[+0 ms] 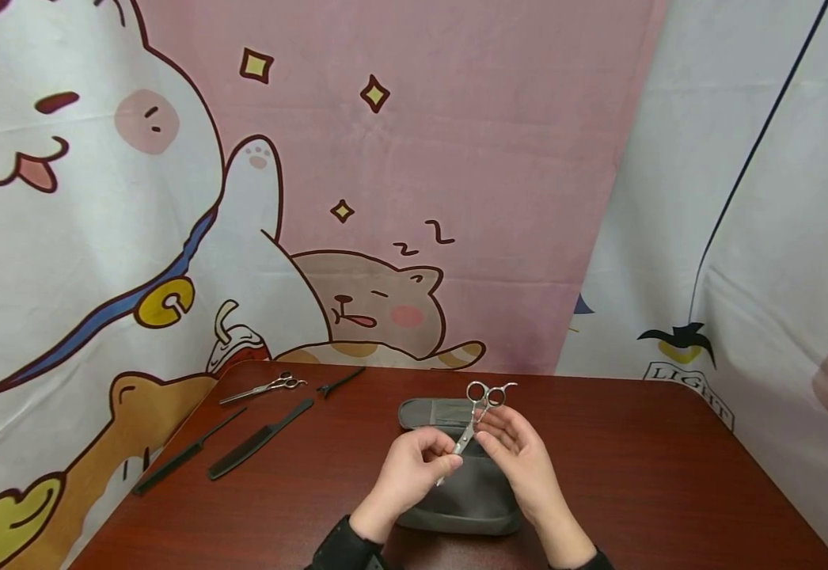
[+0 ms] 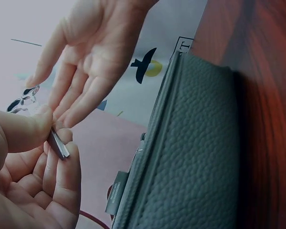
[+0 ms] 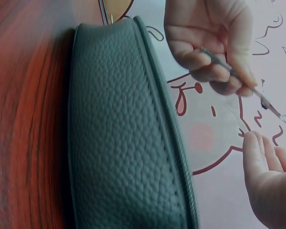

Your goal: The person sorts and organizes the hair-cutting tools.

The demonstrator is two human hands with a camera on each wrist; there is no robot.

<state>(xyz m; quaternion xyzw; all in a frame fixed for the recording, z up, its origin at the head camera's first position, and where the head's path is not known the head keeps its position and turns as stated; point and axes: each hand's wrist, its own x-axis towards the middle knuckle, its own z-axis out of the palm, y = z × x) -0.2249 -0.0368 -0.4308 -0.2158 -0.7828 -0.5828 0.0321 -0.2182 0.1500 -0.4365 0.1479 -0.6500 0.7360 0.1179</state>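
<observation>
A pair of silver hairdressing scissors (image 1: 466,437) is held up over the grey case, finger rings upward and blades slanting down. My left hand (image 1: 414,467) pinches the blades between thumb and fingers; the tips poke out past the fingers in the left wrist view, where the blades (image 2: 58,145) look closed together. Close beside the finger rings, my right hand (image 1: 521,455) is relaxed, its fingers extended and the palm turned toward the scissors. Below both hands is the grey pebbled-leather case (image 1: 467,491), its lid (image 1: 417,413) folded back toward the far side.
On the table's left lie another pair of silver scissors (image 1: 264,388), a black tail comb (image 1: 179,465), a wide black comb (image 1: 260,438) and a small slim dark clip-like tool (image 1: 341,382). A printed cloth (image 1: 514,198) hangs behind the reddish-brown table (image 1: 642,475).
</observation>
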